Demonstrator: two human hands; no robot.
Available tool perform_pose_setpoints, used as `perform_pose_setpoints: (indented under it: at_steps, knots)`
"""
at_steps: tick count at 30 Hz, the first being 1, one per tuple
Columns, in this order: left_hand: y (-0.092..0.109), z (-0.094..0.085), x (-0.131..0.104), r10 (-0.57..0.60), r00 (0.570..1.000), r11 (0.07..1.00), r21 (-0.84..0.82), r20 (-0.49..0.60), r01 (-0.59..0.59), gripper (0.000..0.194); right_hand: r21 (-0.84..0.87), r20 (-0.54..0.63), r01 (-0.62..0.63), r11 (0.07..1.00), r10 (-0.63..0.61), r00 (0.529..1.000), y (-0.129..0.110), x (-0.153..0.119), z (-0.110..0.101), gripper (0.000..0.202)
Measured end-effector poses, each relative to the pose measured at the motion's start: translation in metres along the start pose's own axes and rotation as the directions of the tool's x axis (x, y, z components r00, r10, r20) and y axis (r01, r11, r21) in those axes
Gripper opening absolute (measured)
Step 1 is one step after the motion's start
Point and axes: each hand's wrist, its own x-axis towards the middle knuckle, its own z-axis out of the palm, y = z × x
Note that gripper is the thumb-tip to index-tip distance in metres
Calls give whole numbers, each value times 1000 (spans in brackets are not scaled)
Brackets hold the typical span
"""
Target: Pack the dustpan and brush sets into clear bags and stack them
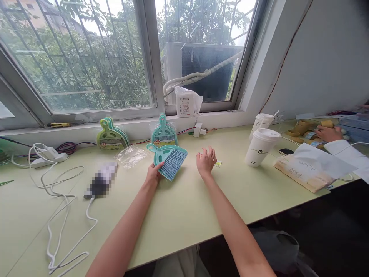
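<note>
My left hand [152, 175] is closed on a teal hand brush and dustpan set [171, 159], its thumb over the near edge. Grey-blue bristles face up and the set tilts to the right, just above the table. To its right my right hand [205, 159] hovers over the table with fingers curved and apart, and I see nothing held in it. A small yellow-green label [218, 164] lies beside that hand, partly hidden behind it. Against the wall lean more teal sets [163, 132] and a stack of yellow-green sets [111, 134]. A crumpled clear plastic bag [132, 156] lies left of the held set.
White paper cups [261, 148] and a tissue pack [314, 169] stand on the right. Behind them, a co-worker's hand [330, 133] touches yellow items. On the left are a blurred-out device [102, 181], white cables [67, 196] and a power strip [49, 159]. A box cutter [58, 125] lies on the sill.
</note>
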Motion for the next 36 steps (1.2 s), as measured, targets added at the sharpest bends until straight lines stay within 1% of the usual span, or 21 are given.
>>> perform_pose_setpoints:
  at_steps: [1,3,4,6,8,10,13,15,17,19,22,24,26,27,28,29,31,32,33,34,36]
  knots:
    - [3,-5,3,9,1000,999,-40,13,-9,36,-85,62,-37,996,43,997,8,3,4,47]
    - [8,-13,7,47,998,995,-90,53,-42,39,-184,211,-46,982,85,974,20,7,11,50]
    - [10,-15,8,64,996,993,-108,66,-57,42,-193,279,-22,981,77,957,23,7,15,48]
    - [11,-17,9,86,994,987,-140,70,-76,43,-156,370,55,986,7,929,22,5,18,43]
    - [10,-18,10,91,994,984,-161,59,-81,42,-111,395,139,984,-84,915,17,2,19,43]
    - [9,-17,11,86,995,982,-172,45,-77,42,-112,380,188,976,-133,916,11,-1,17,43]
    - [9,-18,13,72,996,984,-164,45,-64,35,-143,442,191,971,-111,890,8,-4,15,55]
    - [10,-18,13,50,998,989,-139,46,-43,28,-150,497,193,970,-95,863,9,-5,15,54]
    - [9,-19,13,9,999,994,-106,38,-5,23,-123,480,189,974,-108,870,12,-4,14,44]
    - [7,-18,12,-44,999,995,-86,26,46,24,-69,408,146,987,-106,907,13,-1,10,36]
    - [0,-12,12,-82,996,996,-42,30,84,33,14,204,38,999,-40,978,8,4,-1,40]
    - [-5,-6,11,-74,996,997,-7,47,74,41,87,63,-8,996,2,998,0,4,-8,49]
    - [-9,1,9,-76,994,997,0,74,76,46,168,13,43,985,-46,999,-9,-2,-10,57]
    - [-9,4,8,-79,992,997,-6,98,80,47,193,29,120,974,-128,991,-15,-7,-8,59]
    - [-10,7,6,-82,988,996,-13,132,85,49,208,73,212,955,-231,970,-19,-13,-4,59]
    - [-10,9,4,-82,982,996,-17,171,86,50,219,153,300,928,-337,929,-24,-19,1,59]
    - [-10,11,0,-70,967,997,-11,245,75,54,228,344,434,872,-488,802,-29,-32,14,59]
    - [-10,11,-1,-63,961,998,-1,270,66,56,227,418,486,844,-535,734,-31,-37,20,60]
    - [-10,11,-2,-57,957,998,6,285,57,58,224,465,522,823,-561,685,-31,-41,25,61]
    - [-10,11,-3,-53,955,999,12,292,52,60,221,490,544,810,-574,656,-32,-44,29,62]
    - [-12,10,-2,-46,955,999,17,292,43,62,222,504,560,798,-586,635,-33,-46,31,62]
